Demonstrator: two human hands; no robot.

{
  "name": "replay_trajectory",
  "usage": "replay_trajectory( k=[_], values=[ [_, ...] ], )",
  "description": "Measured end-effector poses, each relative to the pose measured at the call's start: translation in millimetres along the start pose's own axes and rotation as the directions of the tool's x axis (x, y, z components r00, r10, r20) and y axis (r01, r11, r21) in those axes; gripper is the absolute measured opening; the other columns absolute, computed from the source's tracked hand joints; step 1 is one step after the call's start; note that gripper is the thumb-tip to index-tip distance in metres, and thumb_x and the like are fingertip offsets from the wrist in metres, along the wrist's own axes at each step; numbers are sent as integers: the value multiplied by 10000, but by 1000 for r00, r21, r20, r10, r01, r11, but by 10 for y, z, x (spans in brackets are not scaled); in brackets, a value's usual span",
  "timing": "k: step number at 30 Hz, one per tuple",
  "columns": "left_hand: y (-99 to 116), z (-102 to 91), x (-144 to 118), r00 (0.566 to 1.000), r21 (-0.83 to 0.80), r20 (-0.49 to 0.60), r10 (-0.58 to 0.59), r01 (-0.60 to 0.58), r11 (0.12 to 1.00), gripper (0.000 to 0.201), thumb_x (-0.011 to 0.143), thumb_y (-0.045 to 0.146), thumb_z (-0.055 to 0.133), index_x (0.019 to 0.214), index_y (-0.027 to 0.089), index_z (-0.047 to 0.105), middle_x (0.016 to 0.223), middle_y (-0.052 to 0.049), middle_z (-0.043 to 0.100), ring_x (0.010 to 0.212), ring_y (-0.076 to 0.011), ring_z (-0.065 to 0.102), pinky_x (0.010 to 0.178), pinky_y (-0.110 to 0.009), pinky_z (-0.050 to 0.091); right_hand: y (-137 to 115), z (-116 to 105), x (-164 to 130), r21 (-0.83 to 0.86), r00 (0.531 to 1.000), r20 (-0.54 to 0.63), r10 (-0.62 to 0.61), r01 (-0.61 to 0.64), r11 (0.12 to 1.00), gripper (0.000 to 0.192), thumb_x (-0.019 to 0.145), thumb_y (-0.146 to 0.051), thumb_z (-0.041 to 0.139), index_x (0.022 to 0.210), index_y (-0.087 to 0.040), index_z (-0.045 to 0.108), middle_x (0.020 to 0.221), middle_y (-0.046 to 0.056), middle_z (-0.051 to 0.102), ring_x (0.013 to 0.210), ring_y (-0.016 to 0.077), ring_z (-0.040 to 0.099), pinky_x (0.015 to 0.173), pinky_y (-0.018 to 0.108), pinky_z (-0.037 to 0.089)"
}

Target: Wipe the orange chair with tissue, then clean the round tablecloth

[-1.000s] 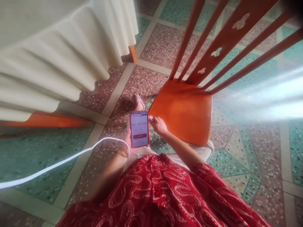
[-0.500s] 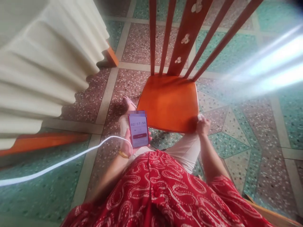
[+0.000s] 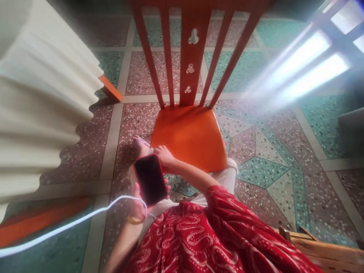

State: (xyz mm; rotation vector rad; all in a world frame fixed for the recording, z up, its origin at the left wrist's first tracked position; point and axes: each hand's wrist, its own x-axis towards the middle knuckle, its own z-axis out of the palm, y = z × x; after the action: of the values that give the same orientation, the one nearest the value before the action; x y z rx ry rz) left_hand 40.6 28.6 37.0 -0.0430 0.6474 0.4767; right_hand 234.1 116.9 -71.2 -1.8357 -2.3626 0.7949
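We hold a red-edged phone (image 3: pixel 150 179), screen dark, top tilted left, near an upright, orange, slat-backed chair (image 3: pixel 190 136); we grasp a small, blurred white thing (image 3: pixel 151 151) by its near left corner.

We get harsh glare from bright panes (image 3: pixel 321 76), upper right | haze veils nearby floor (image 3: pixel 264 170) | top edge dim | we see pale cloth (image 3: pixel 36 102) smeared, edges stretched | chair seat (image 3: pixel 190 136) sharper, faintly glossy

Chair (image 3: pixel 189 138) glossy wood; phone screen (image 3: pixel 150 180) smooth.
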Motion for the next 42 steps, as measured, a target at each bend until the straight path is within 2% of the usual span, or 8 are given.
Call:
replay_trajectory(
  k=[3,9,12,15,21,24,34,42],
  values=[
    [115,91,248,1000,-3,18,-5,5,1000,691,823,703,467,1223,163,629,1084,-143,710,1048,-328,650,882,-476,532,717,-367,89,-114,959,-179,220,-242,964,279,951,-319,447,1121,-230,649,1198,104,579,1143,264,414,989,419,289],
    [86,248,544,995,43,65,-76,73,996,702,796,715,492,1213,169,637,1154,-167,683,1025,-389,648,802,-539,550,2162,-1144,-710,-104,535,-396,746,-833,543,354,972,-333,367,1234,-257,593,1162,129,558,1086,274,430,925,421,319],
    [20,272,673,990,61,52,-133,130,990,704,808,728,453,1209,179,632,1125,-141,697,1011,-374,654,793,-509,549,2343,-1175,-1234,-85,444,-424,790,-888,453,383,961,-309,373,1304,-298,544,1244,110,542,1132,266,441,941,398,338],
    [-49,276,747,979,60,28,-200,198,978,709,836,736,376,1206,186,628,1098,-121,703,1027,-376,642,800,-506,536,2107,-988,-1631,-117,477,-416,774,-872,475,481,956,-236,313,1422,-268,425,1460,107,413,1332,274,328,1065,449,253],
    [-140,187,700,965,76,88,-246,239,968,719,832,729,393,1206,169,640,1169,-155,673,1056,-391,628,817,-541,535,1253,-526,-2278,-227,686,-205,698,-728,648,651,945,-458,323,1495,-110,294,1572,138,245,1465,268,149,1164,444,138],
    [-140,113,682,958,44,137,-250,246,968,715,833,708,433,1234,148,626,1215,-186,646,1070,-396,626,833,-572,528,1255,-530,-2277,-240,704,-150,694,-707,665,672,941,-490,327,1500,-118,285,1578,137,224,1471,263,133,1172,451,124],
    [19,178,786,978,51,70,-196,193,980,681,781,729,503,1187,206,665,1225,-161,649,1100,-386,618,864,-540,531,2420,-1140,-449,-135,527,-303,794,-849,511,764,947,-546,288,1490,-10,236,1555,242,205,1451,339,134,1153,500,112],
    [124,-54,812,987,-7,-122,-107,107,994,653,714,742,568,1136,256,677,1055,-107,724,979,-353,674,800,-496,562,1523,-529,999,-56,867,-271,417,-447,893,691,912,-521,442,1445,-87,365,1509,197,346,1411,320,228,1151,507,83]
  ],
)
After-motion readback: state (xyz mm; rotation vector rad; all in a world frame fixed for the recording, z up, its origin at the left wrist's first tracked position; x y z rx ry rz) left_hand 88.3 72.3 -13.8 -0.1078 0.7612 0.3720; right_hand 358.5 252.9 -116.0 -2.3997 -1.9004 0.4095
